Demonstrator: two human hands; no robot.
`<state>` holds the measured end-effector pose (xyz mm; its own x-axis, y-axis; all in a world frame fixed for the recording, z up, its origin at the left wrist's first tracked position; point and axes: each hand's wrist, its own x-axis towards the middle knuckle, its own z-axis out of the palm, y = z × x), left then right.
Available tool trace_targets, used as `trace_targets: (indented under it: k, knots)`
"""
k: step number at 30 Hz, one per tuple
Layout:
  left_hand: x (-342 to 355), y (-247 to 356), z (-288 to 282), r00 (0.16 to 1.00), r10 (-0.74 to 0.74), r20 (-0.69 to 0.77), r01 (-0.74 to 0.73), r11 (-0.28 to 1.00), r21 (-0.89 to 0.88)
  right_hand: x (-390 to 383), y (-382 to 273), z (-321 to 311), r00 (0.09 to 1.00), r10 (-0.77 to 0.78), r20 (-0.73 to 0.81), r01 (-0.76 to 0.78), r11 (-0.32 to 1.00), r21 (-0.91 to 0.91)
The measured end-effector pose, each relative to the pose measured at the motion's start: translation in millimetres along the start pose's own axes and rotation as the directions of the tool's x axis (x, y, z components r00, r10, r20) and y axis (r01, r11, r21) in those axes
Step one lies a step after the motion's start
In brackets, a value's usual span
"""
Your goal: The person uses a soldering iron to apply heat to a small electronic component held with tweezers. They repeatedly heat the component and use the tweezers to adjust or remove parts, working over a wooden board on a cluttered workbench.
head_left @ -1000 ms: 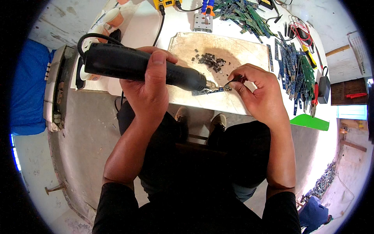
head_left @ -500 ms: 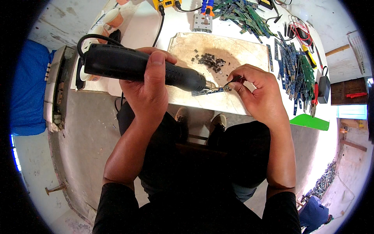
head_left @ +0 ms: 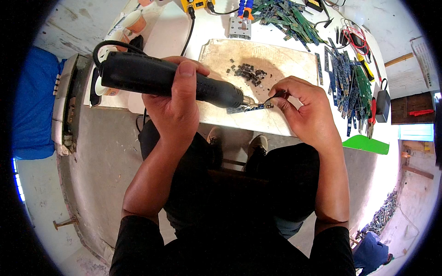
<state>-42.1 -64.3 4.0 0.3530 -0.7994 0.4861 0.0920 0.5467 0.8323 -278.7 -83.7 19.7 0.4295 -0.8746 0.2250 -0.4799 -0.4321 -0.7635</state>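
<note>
My left hand (head_left: 177, 94) is wrapped round a black hot air gun (head_left: 138, 76), its metal nozzle pointing right. Below the nozzle tip lies a narrow blue circuit board strip (head_left: 251, 108), near the front edge of a stained, light-brown work board (head_left: 221, 55). In a pinch, my right hand (head_left: 304, 103) grips dark tweezers (head_left: 276, 95), whose tips reach toward the strip's right end by the nozzle. Whether the tips touch the strip I cannot tell. Just behind the strip sits a loose heap of small black chips (head_left: 251, 73).
Piles of blue and green board strips (head_left: 347, 83) lie at the right and more strips (head_left: 287, 18) at the back. A metal clamp block (head_left: 239, 27) and yellow device (head_left: 198, 3) stand behind. Paper cups (head_left: 133, 21) line the left edge; yellow-handled tools (head_left: 366, 69) lie far right.
Almost everything holds its place. The hot air gun and my left hand have shifted very slightly to the right.
</note>
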Motion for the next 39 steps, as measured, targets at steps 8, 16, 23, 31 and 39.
trace_targets:
  k: [8,16,23,31,39]
  knots:
    - [-0.2,1.2,0.4,1.000,-0.001,0.000,0.001,1.000,0.017,-0.3,-0.1,0.8,1.000,-0.010,-0.010,0.010,1.000,0.003]
    - [0.0,1.9,0.4,1.000,-0.006,-0.002,0.006,1.000,0.024,-0.1,1.5,3.3,0.999,-0.052,-0.012,0.052,0.999,0.005]
    - [-1.1,5.9,0.9,1.000,-0.031,0.005,0.030,0.991,0.129,1.0,-4.2,6.9,0.998,-0.058,-0.020,0.058,0.998,-0.025]
    - [0.8,6.4,-1.7,0.999,-0.023,-0.025,0.025,0.995,0.100,1.4,-4.4,7.7,0.998,-0.055,-0.019,0.055,0.998,-0.026]
    - [0.0,8.8,0.7,0.998,-0.055,-0.015,0.057,0.990,0.126,1.2,-4.5,8.8,0.999,-0.036,-0.024,0.035,0.999,-0.033]
